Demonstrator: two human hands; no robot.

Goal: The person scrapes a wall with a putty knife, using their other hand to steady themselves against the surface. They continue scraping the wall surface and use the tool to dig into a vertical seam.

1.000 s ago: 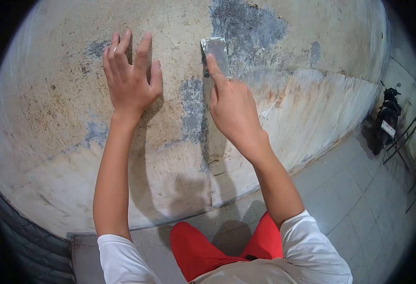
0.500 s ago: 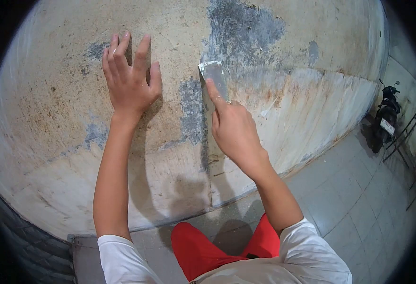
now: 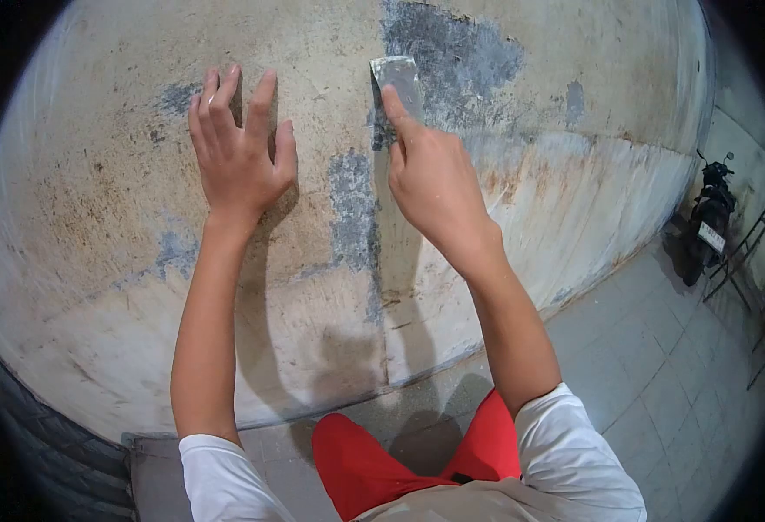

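far off to the left of the hands, low in the corner, sits something dark and ribbed (image 3: 39, 452), a tyre by the look of it, though too much is cut off to be sure. above it rises the wall (image 3: 95, 261), stained, rust-flecked and pale, with grey blotches where the coat is gone.

the left hand (image 3: 239, 161) lies flat against that wall, palm down, fingers spread and pointing up, holding nothing. a small grey patch (image 3: 178, 94) shows just by its fingertips, and the arm runs straight down to a white sleeve (image 3: 217, 470).

between the two hands a grey streak (image 3: 352, 204) runs down the plaster.

the right hand (image 3: 435, 187) is closed round a scraper (image 3: 397, 74), the forefinger stretched out along the back of the blade and pressing it to the wall. the handle is hidden inside the fist. the metal blade sticks up above the fingers, higher than the left hand's fingertips, its top edge at the rim of a big grey bare patch (image 3: 461, 52).

below the hands, red shorts (image 3: 356, 461) show between the sleeves.

to the right of the right hand the wall curves away, a tiled floor (image 3: 661, 374) spreads out, and a parked motorbike (image 3: 709, 222) stands well apart beside a dark metal railing (image 3: 752, 252).
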